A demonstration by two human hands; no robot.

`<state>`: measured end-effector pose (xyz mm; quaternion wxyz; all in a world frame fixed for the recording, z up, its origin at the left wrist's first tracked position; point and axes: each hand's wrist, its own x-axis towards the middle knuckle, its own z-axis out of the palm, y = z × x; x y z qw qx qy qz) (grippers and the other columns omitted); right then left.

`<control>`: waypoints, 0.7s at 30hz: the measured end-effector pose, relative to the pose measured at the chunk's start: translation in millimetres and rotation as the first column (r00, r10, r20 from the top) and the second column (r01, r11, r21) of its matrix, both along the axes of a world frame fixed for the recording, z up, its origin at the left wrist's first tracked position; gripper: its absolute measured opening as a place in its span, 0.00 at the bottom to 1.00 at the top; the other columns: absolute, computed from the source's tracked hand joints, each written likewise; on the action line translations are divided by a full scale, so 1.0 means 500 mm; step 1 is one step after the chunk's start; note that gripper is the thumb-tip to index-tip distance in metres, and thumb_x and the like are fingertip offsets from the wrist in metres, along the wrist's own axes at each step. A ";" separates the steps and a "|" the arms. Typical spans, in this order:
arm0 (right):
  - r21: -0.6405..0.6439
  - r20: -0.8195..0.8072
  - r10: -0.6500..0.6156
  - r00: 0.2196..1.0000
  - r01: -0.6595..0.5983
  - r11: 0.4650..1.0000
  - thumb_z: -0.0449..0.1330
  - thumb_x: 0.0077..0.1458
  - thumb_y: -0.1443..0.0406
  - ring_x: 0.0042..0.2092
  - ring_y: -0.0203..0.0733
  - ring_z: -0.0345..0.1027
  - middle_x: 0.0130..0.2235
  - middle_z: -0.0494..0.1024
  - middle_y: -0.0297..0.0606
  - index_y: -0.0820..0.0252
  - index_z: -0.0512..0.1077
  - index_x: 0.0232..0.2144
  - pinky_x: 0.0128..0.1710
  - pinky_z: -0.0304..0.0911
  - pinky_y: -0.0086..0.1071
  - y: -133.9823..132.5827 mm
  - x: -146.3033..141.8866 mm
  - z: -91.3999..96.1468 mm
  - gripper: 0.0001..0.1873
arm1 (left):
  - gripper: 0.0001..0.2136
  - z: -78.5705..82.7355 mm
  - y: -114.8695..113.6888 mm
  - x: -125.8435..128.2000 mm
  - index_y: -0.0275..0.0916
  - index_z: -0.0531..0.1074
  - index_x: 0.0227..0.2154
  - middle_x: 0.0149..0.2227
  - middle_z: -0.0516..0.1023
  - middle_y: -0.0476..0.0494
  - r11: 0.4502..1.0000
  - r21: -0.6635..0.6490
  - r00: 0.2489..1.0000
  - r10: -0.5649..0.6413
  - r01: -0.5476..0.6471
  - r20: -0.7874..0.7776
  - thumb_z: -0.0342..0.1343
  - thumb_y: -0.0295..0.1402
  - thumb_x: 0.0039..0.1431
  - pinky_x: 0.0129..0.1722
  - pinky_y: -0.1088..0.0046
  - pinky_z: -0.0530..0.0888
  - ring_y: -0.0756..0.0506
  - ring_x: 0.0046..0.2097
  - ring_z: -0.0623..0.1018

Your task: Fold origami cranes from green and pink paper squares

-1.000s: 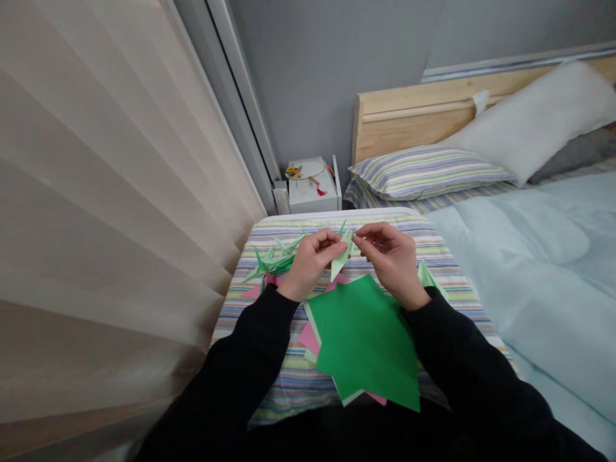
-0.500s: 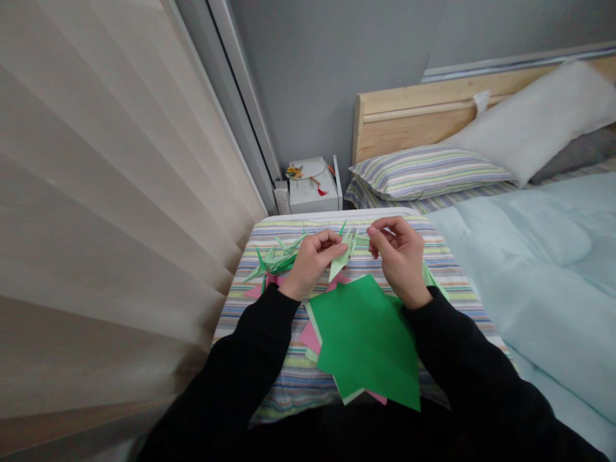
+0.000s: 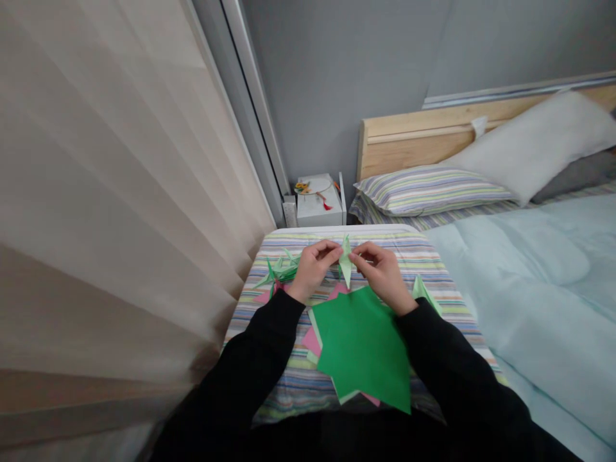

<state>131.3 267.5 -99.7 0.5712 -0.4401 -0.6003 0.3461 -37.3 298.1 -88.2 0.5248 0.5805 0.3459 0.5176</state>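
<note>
Grey wall (image 3: 346, 83) and beige pleated curtain (image 3: 106, 192) along the left side of a small bedroom, with a pale pine headboard (image 3: 409, 144), a white pillow (image 3: 534, 144), a striped pillow (image 3: 430, 190) and a pale blue duvet (image 3: 543, 276) to the right, and a white box (image 3: 318, 208) beyond the far corner of the bed. From the head-worn view, a look down onto a striped blanket (image 3: 414, 247) on the bed: towards its left, a loose cluster of folded green paper cranes (image 3: 282, 269); nearer, a stack of bright green paper sheets (image 3: 360, 346) with a pink paper sheet (image 3: 312, 341) showing at its edge; just right of the stack, a small pale green paper fold (image 3: 422, 290). Between the two hands, above the stack, a narrow pale green folded paper piece (image 3: 345, 263), tip upward. Left hand (image 3: 312, 269), out of a black sleeve (image 3: 250, 353), curled and nearly closed, pinching the piece's left side between thumb and forefinger; right hand (image 3: 382, 274), likewise nearly closed, pinching its right side. Work in hand, by the look of it: a mid-stage fold on a narrow paper form, much like the shapes in the cluster. Next move calling for a steady pinch and a clean crease along the narrow point.
</note>
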 end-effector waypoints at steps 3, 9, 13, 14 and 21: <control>0.017 -0.048 -0.009 0.999 0.009 1.000 0.65 0.56 0.57 0.27 0.37 0.61 0.25 0.71 0.32 0.58 0.74 0.29 0.25 0.55 0.31 0.008 0.002 -0.005 0.11 | 0.09 0.009 0.005 -0.009 0.36 0.78 0.35 0.35 0.79 0.44 0.997 0.050 0.997 0.068 -0.066 -0.044 0.64 0.37 0.56 0.36 0.74 0.75 0.48 0.37 0.78; 0.049 -0.100 0.021 0.995 -0.016 0.999 0.65 0.57 0.56 0.26 0.36 0.58 0.23 0.68 0.31 0.58 0.74 0.29 0.25 0.53 0.31 0.013 -0.001 -0.008 0.12 | 0.16 0.032 -0.025 -0.035 0.35 0.76 0.41 0.32 0.82 0.44 0.987 -0.139 0.987 -0.097 0.079 -0.127 0.69 0.35 0.51 0.36 0.72 0.77 0.48 0.32 0.80; 0.042 -0.106 0.097 0.990 -0.093 0.995 0.65 0.57 0.54 0.26 0.36 0.58 0.24 0.68 0.31 0.58 0.74 0.29 0.25 0.54 0.30 0.004 -0.010 -0.003 0.14 | 0.24 0.037 -0.070 -0.039 0.37 0.75 0.47 0.38 0.84 0.41 0.975 -0.191 0.993 -0.118 0.114 -0.009 0.73 0.34 0.46 0.42 0.69 0.79 0.45 0.38 0.83; 0.033 -0.103 0.131 0.986 -0.128 0.991 0.65 0.57 0.54 0.26 0.36 0.58 0.24 0.68 0.31 0.58 0.73 0.29 0.25 0.53 0.29 0.001 -0.013 -0.001 0.15 | 0.24 0.036 -0.080 -0.038 0.37 0.76 0.46 0.39 0.84 0.41 0.980 -0.177 0.996 -0.088 0.085 -0.010 0.74 0.33 0.45 0.43 0.68 0.79 0.45 0.38 0.83; 0.006 -0.031 0.348 0.937 -0.348 0.937 0.64 0.57 0.52 0.23 0.34 0.57 0.22 0.66 0.28 0.58 0.71 0.28 0.23 0.54 0.29 -0.021 -0.025 0.029 0.17 | 0.12 0.030 -0.129 -0.028 0.35 0.80 0.32 0.32 0.83 0.45 0.989 -0.064 0.991 0.130 -0.133 -0.042 0.72 0.36 0.46 0.44 0.66 0.79 0.46 0.35 0.82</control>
